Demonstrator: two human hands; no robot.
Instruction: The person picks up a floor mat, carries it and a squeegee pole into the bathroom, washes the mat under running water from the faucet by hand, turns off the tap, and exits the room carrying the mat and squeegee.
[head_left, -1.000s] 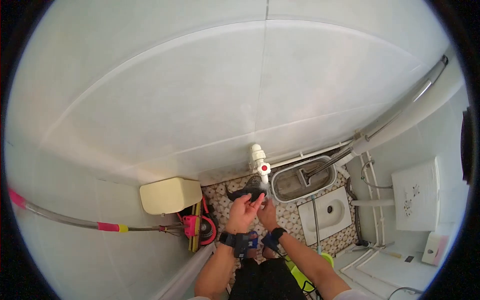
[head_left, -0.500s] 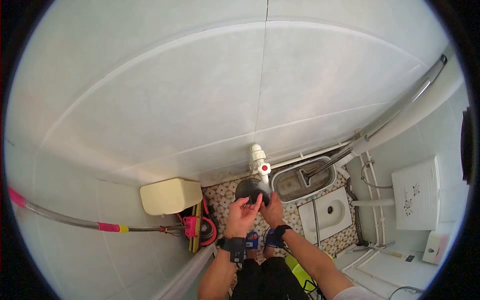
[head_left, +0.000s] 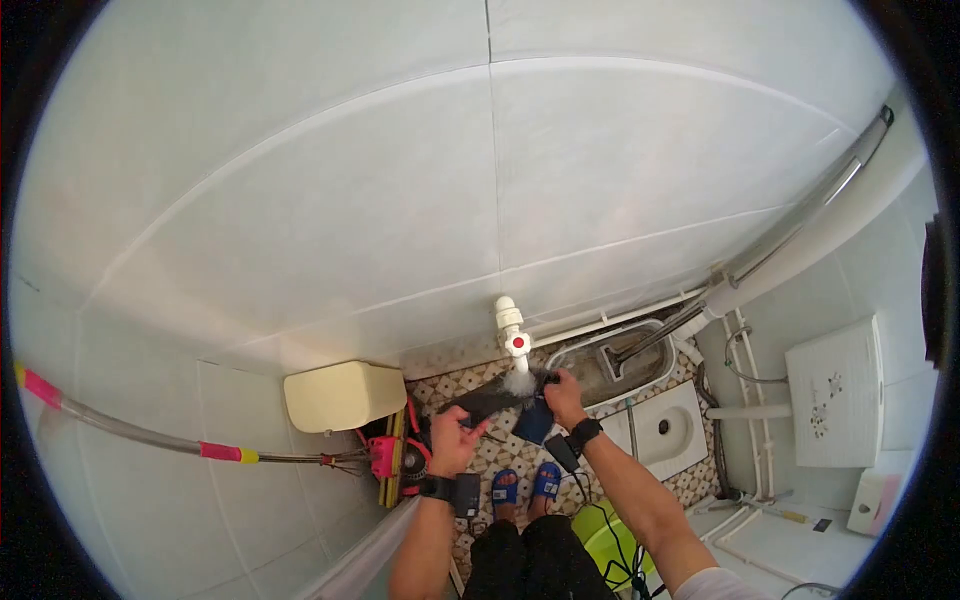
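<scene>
A dark, wet cloth (head_left: 488,402) is stretched between my two hands beneath the white tap with a red-centred knob (head_left: 517,343). Water splashes white where it strikes the fabric. At the cloth's left end, my left hand (head_left: 452,442) is closed with the edge pinched in its fingers. My right hand (head_left: 564,398) grips the other end, close to the grey tub. A navy part (head_left: 534,421) hangs below near my right hand; whether it belongs to the same cloth I cannot tell. Both wrists wear black straps with small boxes.
A grey rectangular tub (head_left: 655,378) sits right of the tap, beside a white squat toilet (head_left: 685,425). At the left are a cream bin (head_left: 345,397) and a pink-headed mop (head_left: 382,456). A lime-green bucket (head_left: 590,530) stands near my legs, with black cables over it.
My hands were close together under the tap with the dark cloth bunched up. They have moved apart, left hand leftward and right hand rightward, spreading the cloth out.
</scene>
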